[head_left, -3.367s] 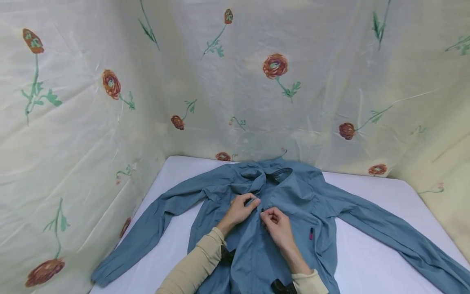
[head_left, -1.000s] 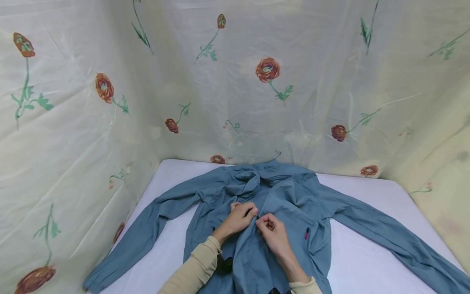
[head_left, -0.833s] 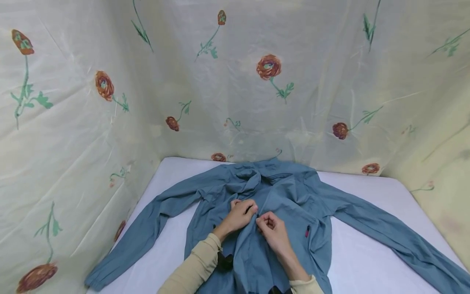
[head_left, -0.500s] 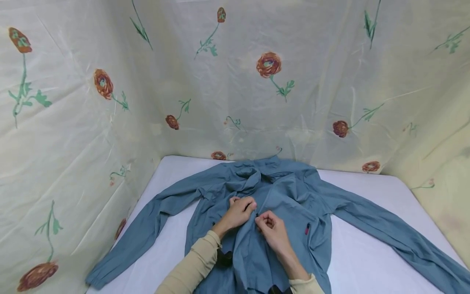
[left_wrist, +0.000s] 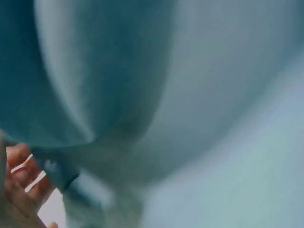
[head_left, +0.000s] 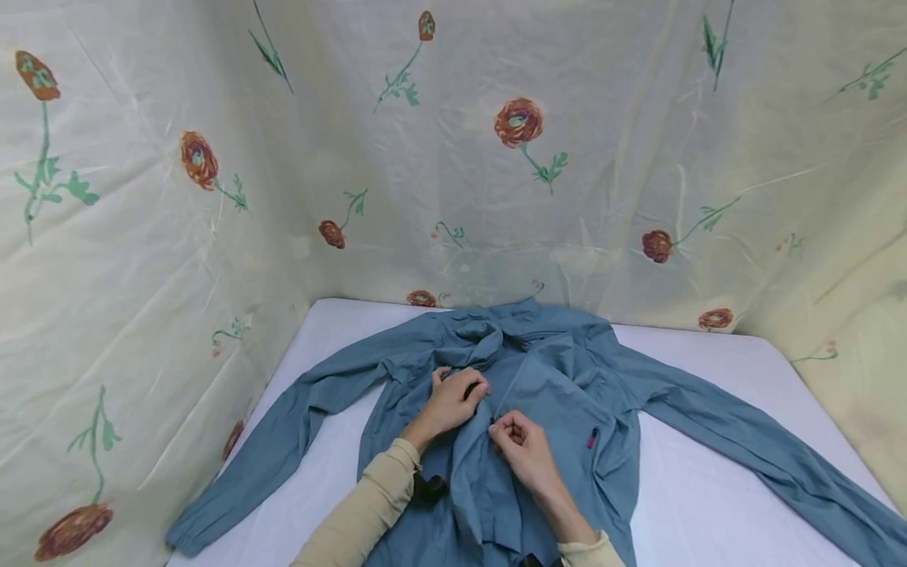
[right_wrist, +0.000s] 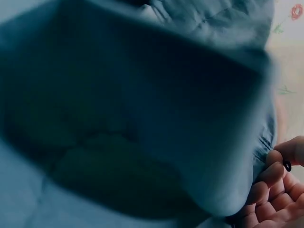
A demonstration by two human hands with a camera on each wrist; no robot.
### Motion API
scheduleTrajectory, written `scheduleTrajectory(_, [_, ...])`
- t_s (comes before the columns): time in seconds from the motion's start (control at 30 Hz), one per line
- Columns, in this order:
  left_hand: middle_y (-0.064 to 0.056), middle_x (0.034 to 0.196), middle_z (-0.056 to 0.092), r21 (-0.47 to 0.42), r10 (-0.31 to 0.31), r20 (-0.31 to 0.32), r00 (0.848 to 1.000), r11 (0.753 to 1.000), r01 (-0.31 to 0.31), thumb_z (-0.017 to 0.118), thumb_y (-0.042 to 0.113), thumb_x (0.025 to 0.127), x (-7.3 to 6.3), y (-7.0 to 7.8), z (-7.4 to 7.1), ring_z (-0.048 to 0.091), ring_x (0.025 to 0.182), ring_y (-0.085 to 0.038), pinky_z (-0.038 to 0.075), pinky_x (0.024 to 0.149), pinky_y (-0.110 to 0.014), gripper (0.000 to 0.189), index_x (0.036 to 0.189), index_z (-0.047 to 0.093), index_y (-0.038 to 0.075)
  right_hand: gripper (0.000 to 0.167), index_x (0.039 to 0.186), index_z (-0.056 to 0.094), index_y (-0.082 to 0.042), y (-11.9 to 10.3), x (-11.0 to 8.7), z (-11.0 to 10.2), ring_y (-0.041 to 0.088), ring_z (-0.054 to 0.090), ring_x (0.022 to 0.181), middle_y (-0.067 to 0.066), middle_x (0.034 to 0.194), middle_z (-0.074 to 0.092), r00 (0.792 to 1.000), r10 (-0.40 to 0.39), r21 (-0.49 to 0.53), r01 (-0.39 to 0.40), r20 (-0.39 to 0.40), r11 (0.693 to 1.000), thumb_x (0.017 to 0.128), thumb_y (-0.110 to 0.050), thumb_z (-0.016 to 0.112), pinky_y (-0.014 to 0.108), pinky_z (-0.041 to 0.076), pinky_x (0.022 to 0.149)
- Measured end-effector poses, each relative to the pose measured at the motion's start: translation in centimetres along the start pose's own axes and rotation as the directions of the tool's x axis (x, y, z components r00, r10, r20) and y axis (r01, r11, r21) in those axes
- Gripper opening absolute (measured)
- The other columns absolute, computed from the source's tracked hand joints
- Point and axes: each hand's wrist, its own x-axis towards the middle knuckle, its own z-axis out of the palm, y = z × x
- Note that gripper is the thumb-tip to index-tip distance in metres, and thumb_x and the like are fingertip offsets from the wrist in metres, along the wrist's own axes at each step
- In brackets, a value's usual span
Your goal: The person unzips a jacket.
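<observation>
A blue-grey jacket (head_left: 567, 378) lies spread with its front facing up and its sleeves out to both sides. My right hand (head_left: 524, 453) pinches the dark zipper pull at the middle of the front; its small black loop (right_wrist: 287, 166) shows between thumb and fingertip in the right wrist view. Just up and left of it, my left hand (head_left: 451, 402) is over the left front panel by the zipper edge, its fingers apart. In the left wrist view those fingers (left_wrist: 28, 175) show light between them, while blurred cloth fills most of that picture.
Under the jacket is a white-covered table (head_left: 716, 378). A pale curtain (head_left: 397, 157) with red flowers stands behind and along both sides. A pinkish-red tab (head_left: 592, 439) marks a pocket on the jacket's right panel.
My left hand has come away from the zipper edge, up and to the left, with its fingers loosening. My right hand has slid slightly down the front with the zipper pull.
</observation>
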Motion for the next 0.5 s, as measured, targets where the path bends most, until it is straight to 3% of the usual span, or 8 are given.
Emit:
scheduleTrajectory(0.13, [0.006, 0.115, 0.061, 0.106, 0.094, 0.073, 0.993, 0.989, -0.102, 0.035, 0.034, 0.103, -0.6, 0.9, -0.5, 0.056, 0.11, -0.011, 0.016, 0.107, -0.054, 0.031, 0.111, 0.063, 0.023, 0.015, 0.085, 0.058, 0.0, 0.1, 0.1, -0.3, 0.008, 0.044, 0.048, 0.007, 0.065, 0.055, 0.999, -0.008, 0.005, 0.009, -0.038, 1.0, 0.092, -0.013, 0.062, 0.024, 0.039, 0.048])
scheduleTrajectory(0.23, [0.007, 0.11, 0.062, 0.143, 0.115, 0.112, 0.987, 0.981, -0.13, 0.034, 0.036, 0.103, -1.0, 1.6, -0.6, 0.058, 0.107, -0.009, 0.015, 0.109, -0.054, 0.031, 0.107, 0.062, 0.024, 0.016, 0.086, 0.058, 0.0, 0.0, 0.3, -0.5, 0.007, 0.043, 0.048, 0.007, 0.065, 0.055, 0.997, -0.03, 0.012, 0.031, -0.074, 0.999, 0.092, -0.014, 0.061, 0.024, 0.039, 0.048])
scheduleTrajectory(0.3, [0.007, 0.099, 0.063, 0.091, 0.083, 0.116, 0.99, 0.991, -0.094, 0.035, 0.038, 0.103, -1.1, 1.8, -0.4, 0.059, 0.095, -0.007, 0.017, 0.109, -0.053, 0.03, 0.1, 0.06, 0.023, 0.016, 0.086, 0.057, 0.0, -0.2, 0.4, -0.6, 0.007, 0.044, 0.048, 0.007, 0.065, 0.055, 0.995, -0.045, 0.017, 0.047, -0.086, 0.999, 0.093, -0.014, 0.061, 0.024, 0.039, 0.048])
scheduleTrajectory(0.37, [0.004, 0.084, 0.06, -0.019, 0.036, 0.109, 0.993, 0.999, -0.034, 0.037, 0.037, 0.102, -1.2, 1.9, -0.2, 0.057, 0.08, -0.008, 0.022, 0.105, -0.048, 0.028, 0.093, 0.058, 0.02, 0.016, 0.086, 0.058, 0.0, -0.3, 0.5, -0.6, 0.006, 0.044, 0.048, 0.006, 0.065, 0.055, 0.994, -0.061, 0.01, 0.062, -0.089, 0.998, 0.093, -0.015, 0.061, 0.024, 0.039, 0.049])
scheduleTrajectory(0.5, [-0.001, 0.067, 0.047, -0.204, -0.03, 0.089, 0.996, 0.978, 0.048, 0.042, 0.032, 0.101, -1.2, 1.7, 0.3, 0.042, 0.06, -0.008, 0.025, 0.088, -0.036, 0.028, 0.085, 0.055, 0.014, 0.015, 0.085, 0.059, -0.001, -0.5, 0.6, -0.4, 0.006, 0.044, 0.048, 0.004, 0.064, 0.054, 0.993, -0.084, -0.006, 0.084, -0.081, 0.996, 0.093, -0.013, 0.061, 0.023, 0.039, 0.048])
